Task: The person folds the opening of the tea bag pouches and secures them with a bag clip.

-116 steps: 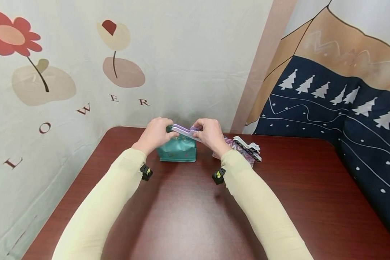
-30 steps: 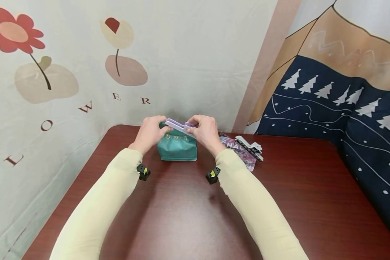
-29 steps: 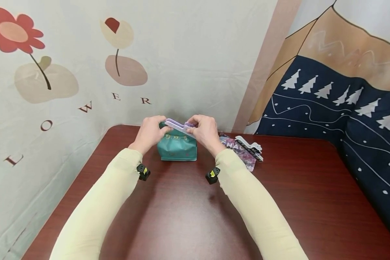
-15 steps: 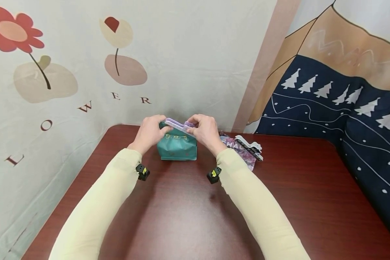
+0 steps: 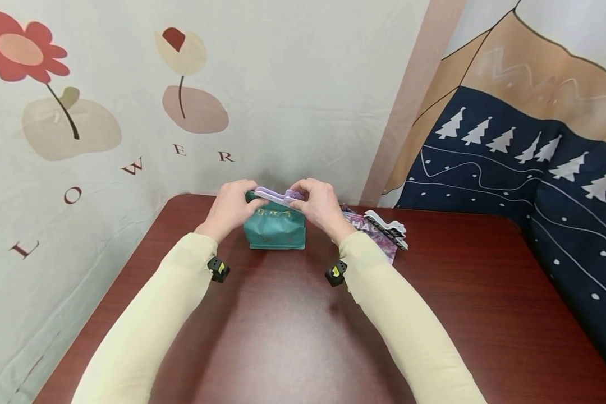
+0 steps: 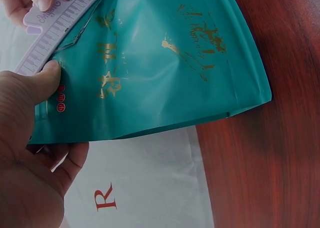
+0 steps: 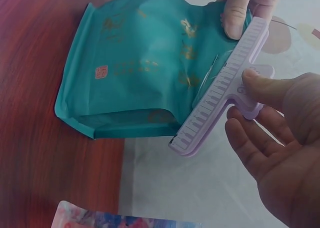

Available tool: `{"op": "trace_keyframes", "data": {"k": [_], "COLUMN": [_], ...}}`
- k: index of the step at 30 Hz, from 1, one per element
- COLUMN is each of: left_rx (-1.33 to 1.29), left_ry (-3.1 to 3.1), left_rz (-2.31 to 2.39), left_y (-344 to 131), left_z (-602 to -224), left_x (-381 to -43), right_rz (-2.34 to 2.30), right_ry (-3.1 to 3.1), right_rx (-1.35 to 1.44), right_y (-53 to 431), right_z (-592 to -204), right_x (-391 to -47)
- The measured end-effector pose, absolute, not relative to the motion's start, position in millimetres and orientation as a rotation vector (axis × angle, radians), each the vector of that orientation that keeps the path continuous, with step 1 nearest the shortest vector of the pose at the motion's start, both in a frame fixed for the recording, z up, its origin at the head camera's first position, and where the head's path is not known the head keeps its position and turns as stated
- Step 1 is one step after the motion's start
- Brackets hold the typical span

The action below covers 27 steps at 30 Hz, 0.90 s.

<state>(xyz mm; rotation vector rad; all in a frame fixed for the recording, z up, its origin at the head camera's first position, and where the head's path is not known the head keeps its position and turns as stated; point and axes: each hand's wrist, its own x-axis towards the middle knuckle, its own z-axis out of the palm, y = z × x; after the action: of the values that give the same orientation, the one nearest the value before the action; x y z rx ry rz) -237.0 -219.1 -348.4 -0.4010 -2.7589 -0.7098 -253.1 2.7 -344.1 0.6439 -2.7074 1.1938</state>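
A teal pouch (image 5: 275, 231) with gold lettering stands upright at the back of the table. Across its top edge lies a lilac bag clip (image 7: 220, 92) printed with piano keys. My left hand (image 5: 230, 205) pinches the pouch's upper left corner, thumb on the front face and fingers behind, as the left wrist view shows. With thumb and fingers my right hand (image 5: 319, 205) pinches the clip's handle, seen from the side in the right wrist view. The clip's long bar runs along the pouch top from near my left thumb to past the opposite edge.
Right of the teal pouch lies a pink-purple patterned pouch (image 5: 384, 246), partly behind my right wrist, with a white and black piano-key clip (image 5: 386, 229) on it. A printed cloth wall (image 5: 303, 112) rises behind the brown table (image 5: 283, 325).
Both hands have stayed at the pouch top. Over the last half second the clip's left end has dipped slightly, so it sits more level. Since the oldest frame the hands have shifted slightly left.
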Motion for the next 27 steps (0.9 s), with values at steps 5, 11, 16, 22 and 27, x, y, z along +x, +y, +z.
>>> {"op": "trace_keyframes", "data": {"k": [5, 11, 16, 22, 27], "left_rx": [-0.422, -0.428, -0.428, -0.454, -0.476], "left_ry": [-2.746, -2.728, -2.716, -2.689, -2.637], "left_rz": [-0.704, -0.715, -0.702, -0.697, -0.661], "left_y": [-219, -222, -226, -229, -230], "left_z": [-348, -348, -347, -343, -340], "left_x": [-234, -230, -225, -216, -208], "right_rz": [1.163, 1.116, 1.108, 1.045, 0.985], "right_ry": [-2.725, -2.721, -2.711, -2.695, -2.706], "right_rx": [0.679, 0.736, 0.759, 0.830, 0.893], "right_y": [7, 16, 29, 48, 64], "right_z": [-344, -340, -336, -332, -331], "right_x": [-250, -244, -236, -225, -214]}}
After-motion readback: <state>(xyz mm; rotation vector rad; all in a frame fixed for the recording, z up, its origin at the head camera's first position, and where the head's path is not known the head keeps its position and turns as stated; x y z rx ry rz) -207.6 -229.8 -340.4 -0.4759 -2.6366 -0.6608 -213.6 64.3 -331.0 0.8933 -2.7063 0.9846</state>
